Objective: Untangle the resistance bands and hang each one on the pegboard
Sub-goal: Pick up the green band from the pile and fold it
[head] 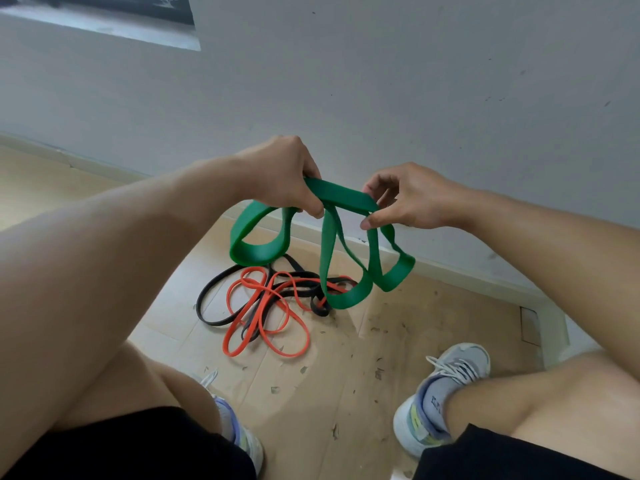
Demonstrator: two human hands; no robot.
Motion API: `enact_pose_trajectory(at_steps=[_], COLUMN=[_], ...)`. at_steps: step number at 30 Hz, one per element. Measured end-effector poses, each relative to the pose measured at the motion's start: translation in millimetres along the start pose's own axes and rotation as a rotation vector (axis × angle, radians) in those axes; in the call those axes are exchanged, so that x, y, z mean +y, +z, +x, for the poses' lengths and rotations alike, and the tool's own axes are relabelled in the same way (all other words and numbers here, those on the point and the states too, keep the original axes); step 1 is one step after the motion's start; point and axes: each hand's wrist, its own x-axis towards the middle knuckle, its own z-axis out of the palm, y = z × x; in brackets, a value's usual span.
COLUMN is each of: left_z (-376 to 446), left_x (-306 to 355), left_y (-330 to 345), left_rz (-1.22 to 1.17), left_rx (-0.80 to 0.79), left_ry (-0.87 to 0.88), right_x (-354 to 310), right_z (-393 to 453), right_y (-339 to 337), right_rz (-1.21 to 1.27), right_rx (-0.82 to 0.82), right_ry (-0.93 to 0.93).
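A wide green resistance band [341, 197] hangs in several loops between my hands, above the floor. My left hand [284, 174] grips its upper left part with curled fingers. My right hand [401, 199] pinches the band's right end between thumb and fingers. Below on the floor lie a thin orange band [263, 320] and a black band [214, 306], tangled together. The lowest green loop hangs in front of the pile's right side. No pegboard is in view.
A grey wall [381, 81] rises just behind the bands, with a pale skirting along its foot. Cardboard sheets [329, 393] cover the floor, speckled with dark scraps. My knees and two grey sneakers [446, 382] flank the pile. A dark picture edge [104, 15] shows top left.
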Motion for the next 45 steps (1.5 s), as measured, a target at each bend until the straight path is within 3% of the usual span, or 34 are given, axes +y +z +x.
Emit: enact_pose_trajectory(at_steps=[15, 24, 32, 39, 45], left_z=[-1, -3, -7, -9, -8], left_x=[-1, 2, 3, -7, -13], left_y=[-1, 1, -1, -12, -12], left_rz=[0.016, -0.172, -0.448, -0.822, -0.892], left_rx=[0.007, 0.018, 0.052, 0.075, 0.036], left_ry=[-0.023, -0.017, -0.049, -0.063, -0.036], right_x=[13, 10, -10, -23, -33], right_z=[5, 1, 7, 11, 2], right_y=[-4, 10, 20, 9, -9], right_rz=[-0.089, -0.061, 0.245, 0.560, 0.663], right_rx=[-0.055, -0.108, -0.076, 0.067, 0.122], right_ry=[0.032, 0.028, -0.023, 0.011, -0.020])
